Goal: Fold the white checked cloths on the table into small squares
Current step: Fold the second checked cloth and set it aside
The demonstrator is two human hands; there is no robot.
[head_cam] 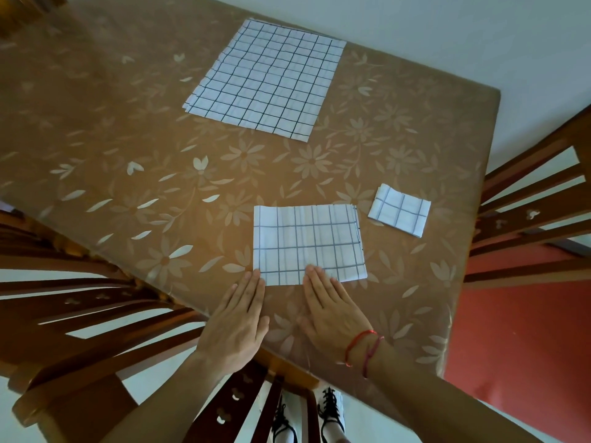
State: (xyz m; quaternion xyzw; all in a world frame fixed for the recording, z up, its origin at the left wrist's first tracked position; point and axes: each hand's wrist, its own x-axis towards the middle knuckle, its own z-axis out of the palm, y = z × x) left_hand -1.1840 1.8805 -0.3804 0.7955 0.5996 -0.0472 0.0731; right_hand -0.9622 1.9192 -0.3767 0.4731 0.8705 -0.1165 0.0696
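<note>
Three white checked cloths lie on the brown flowered table (128, 129). A large flat stack of cloths (265, 79) sits at the far side. A half-folded rectangular cloth (308, 243) lies near the front edge. A small folded square (399, 210) rests to its right. My left hand (238, 321) lies flat, its fingertips touching the rectangle's near left corner. My right hand (332, 310), with red strings on its wrist, lies flat with its fingertips on the rectangle's near edge. Both hands have straight fingers and hold nothing.
Wooden chairs stand around the table: one at the left (64, 314), one right below me (243, 407), and one at the right with a red seat (527, 314). My shoes (332, 414) show under the table's near corner. A pale wall is behind.
</note>
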